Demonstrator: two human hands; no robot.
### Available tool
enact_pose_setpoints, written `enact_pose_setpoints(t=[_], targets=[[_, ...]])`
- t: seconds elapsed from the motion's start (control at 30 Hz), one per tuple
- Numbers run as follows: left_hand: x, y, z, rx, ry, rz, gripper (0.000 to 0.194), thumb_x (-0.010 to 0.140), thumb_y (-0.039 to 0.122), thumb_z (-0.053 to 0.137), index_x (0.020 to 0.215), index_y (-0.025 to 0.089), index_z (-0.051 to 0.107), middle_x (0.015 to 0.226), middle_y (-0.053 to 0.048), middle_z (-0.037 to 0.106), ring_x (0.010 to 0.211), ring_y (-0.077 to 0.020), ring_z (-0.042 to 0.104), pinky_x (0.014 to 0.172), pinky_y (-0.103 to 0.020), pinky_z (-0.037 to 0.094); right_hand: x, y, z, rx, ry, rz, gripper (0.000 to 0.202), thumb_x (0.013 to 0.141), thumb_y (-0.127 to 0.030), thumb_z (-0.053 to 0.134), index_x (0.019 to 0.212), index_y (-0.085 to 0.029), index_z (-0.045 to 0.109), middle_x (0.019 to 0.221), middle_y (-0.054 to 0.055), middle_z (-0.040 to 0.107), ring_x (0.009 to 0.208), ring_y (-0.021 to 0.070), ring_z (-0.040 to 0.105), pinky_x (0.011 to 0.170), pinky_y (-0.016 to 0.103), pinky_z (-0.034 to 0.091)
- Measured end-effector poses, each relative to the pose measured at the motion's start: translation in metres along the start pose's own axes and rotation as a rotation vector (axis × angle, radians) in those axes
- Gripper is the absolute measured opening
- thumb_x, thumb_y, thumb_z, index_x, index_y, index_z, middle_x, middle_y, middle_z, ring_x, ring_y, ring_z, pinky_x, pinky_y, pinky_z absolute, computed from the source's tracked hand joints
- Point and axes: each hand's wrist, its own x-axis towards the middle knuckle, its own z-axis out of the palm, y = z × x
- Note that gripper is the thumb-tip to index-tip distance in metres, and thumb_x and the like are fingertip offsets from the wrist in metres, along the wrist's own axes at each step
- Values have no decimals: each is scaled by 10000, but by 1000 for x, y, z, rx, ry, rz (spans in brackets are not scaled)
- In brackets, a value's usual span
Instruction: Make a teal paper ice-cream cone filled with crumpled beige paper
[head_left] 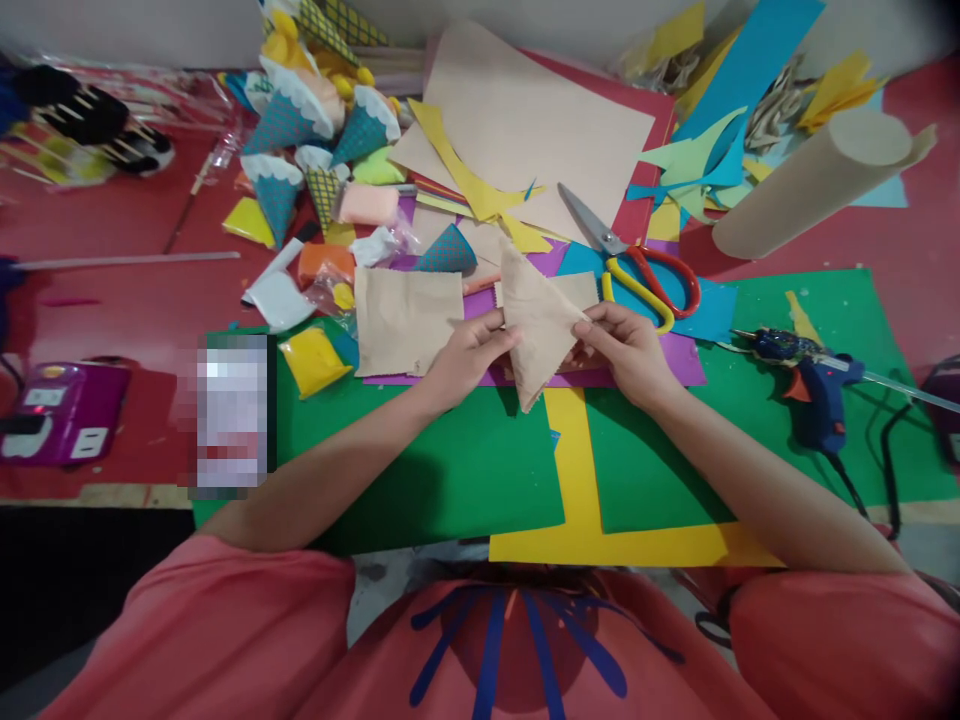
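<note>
Nearest, green sheets lie beneath both forearms, with yellow paper showing between them. Above these, the left hand pinches the left edge of a folded tan paper piece between thumb and fingers. The right hand pinches its right corner the same way. The piece is roughly triangular, one point toward the wearer and one away, over purple paper.

Just left of the left hand lies a flat tan paper rectangle; farther left is a yellow packet. Well to the right of the right hand, a blue hot glue gun rests on green.

Just beyond the right hand, scissors with one red and one yellow handle point away and leftward. Beyond the left hand, patterned paper cones with white scalloped rims are piled up. Farther beyond both hands spreads a large beige sheet; to its right is a beige paper roll.
</note>
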Motion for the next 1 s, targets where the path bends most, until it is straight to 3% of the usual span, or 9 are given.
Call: enact_pose_setpoints(t=[0.2,0.37,0.57,0.7,1.0], targets=[[-2,2,-1,-31,33,-33,274,721,398,735,868,170,698,839,-20,750,793,-166,679,784,-292,532,0,0,0,88,9,1,369,681,-463,860,872,-219,660,621,-53,705,498,87,650,500,191,552],[-2,-2,-5,6,74,-5,283,721,430,773,865,187,741,810,-15,737,781,-173,668,685,-267,521,-3,-1,-2,84,41,-2,313,690,-462,855,879,-242,738,656,-36,715,560,109,682,544,219,591],[-5,3,-9,-41,-10,-25,392,775,509,778,1026,207,782,955,-49,772,787,-169,691,671,-256,521,-6,3,-6,39,18,-62,252,771,-440,802,950,-263,790,726,-14,740,631,123,719,602,243,640],[-6,11,-5,-133,26,-7,343,689,513,850,887,236,810,962,-28,786,853,-167,715,747,-240,538,-7,2,-6,46,3,-96,184,798,-411,787,934,-288,803,730,-12,743,645,115,726,601,216,633],[-2,11,-2,-85,49,-19,337,685,537,834,753,214,769,774,-10,741,713,-159,697,643,-256,548,-8,2,-6,48,-27,-129,90,836,-353,756,875,-290,807,766,-3,751,688,119,737,609,210,628]])
